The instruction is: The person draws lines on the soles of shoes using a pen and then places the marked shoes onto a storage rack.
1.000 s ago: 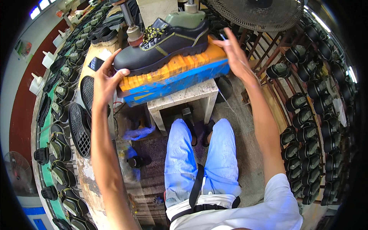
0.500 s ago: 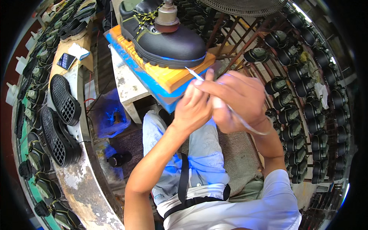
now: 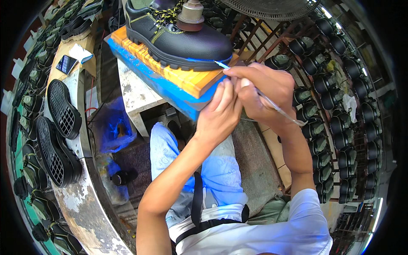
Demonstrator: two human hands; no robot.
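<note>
My right hand (image 3: 265, 91) is closed around a thin, pale pen-like tool (image 3: 222, 64) with a clear tail trailing toward my wrist. Its tip touches the toe of a black work shoe (image 3: 199, 44), where upper and sole meet and a blue glow runs along the seam. Close beside it, my left hand (image 3: 219, 110) is curled with fingers together, near the board's corner; what it holds, if anything, is hidden. The shoe rests on a yellow ribbed block (image 3: 193, 87) over a blue board (image 3: 170, 100). A round metal press head (image 3: 191, 16) bears down on the shoe.
Two black soles (image 3: 63, 108) lie on a worn bench (image 3: 83, 197) at left, with a phone (image 3: 66, 64) farther back. Racks of black shoes (image 3: 335, 108) fill the right side. A fan (image 3: 272, 7) stands at the back. A blue-lit plastic bag (image 3: 112, 127) sits below.
My right hand has steadied, and the tool's tip has moved up onto the shoe's seam. The left hand has come up slightly beside it. The whole view has shifted a little.
</note>
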